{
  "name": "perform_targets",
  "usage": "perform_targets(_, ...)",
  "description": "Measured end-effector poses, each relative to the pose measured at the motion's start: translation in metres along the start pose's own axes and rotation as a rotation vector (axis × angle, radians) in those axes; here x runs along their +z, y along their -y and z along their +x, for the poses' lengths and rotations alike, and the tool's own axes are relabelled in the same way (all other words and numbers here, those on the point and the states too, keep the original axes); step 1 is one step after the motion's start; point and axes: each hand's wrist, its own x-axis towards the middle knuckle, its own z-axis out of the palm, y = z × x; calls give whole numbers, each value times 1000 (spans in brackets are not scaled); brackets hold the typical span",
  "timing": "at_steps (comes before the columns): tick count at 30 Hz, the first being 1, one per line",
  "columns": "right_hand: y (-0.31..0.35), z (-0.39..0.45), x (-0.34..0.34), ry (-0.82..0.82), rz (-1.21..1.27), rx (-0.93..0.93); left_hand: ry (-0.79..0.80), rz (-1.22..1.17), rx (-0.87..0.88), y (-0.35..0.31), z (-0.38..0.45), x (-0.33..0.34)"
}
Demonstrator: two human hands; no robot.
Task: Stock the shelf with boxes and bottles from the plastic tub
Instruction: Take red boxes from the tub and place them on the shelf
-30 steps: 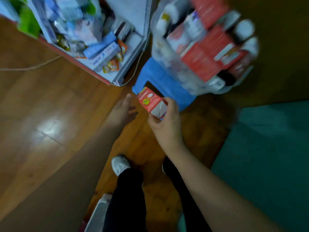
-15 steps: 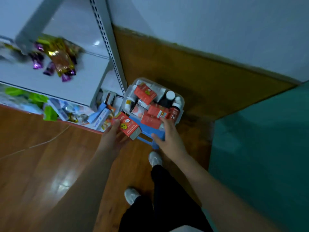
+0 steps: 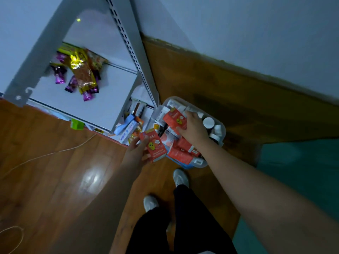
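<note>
Beside the clear plastic tub [image 3: 219, 142], the left hand [image 3: 136, 153] is gripping a glossy red carton [image 3: 153, 147] while the right hand [image 3: 193, 128] is clasping another red rectangular box [image 3: 174, 119] over it.

The right hand [image 3: 192, 128], which a second ago pinched a red box low over the floor and half a second ago lay open at the near rim of the plastic tub [image 3: 221, 125], is now inside the tub, fingers curled round a second red box [image 3: 173, 119] on top of the pile. The first red box [image 3: 153, 146] has crossed over: the left hand [image 3: 136, 153], empty a second ago, grips it just beside the tub.
</note>
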Motion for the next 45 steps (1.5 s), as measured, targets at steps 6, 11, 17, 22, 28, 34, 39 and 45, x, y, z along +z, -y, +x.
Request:
perform_targets(6,1,28,12,65,-91,7,12,-26,-25,-13,15,-5)
perform_targets(11,14,21,6,14,-6,39,65,-37,7,-28,8,-14)
perform_targets(17,75,-27,-34,-197,230,12,133,-19,135,-62,-31,-39)
perform_targets(22,158,-91,-76,-374,420,-83,200,-33,296,-101,-95,-79)
perform_targets(28,269,-163,-102,-449,533,-287,206,-85,438,-125,-157,-162)
perform_targets(34,383,-180,-65,-396,528,-503,102,-210,536,-134,-191,-264)
perform_targets(39,471,-173,-15,-261,517,-614,-33,-329,621,-152,-207,-343)
perform_targets(45,576,-145,44,-152,494,-735,-192,-492,711,-198,-207,-432)
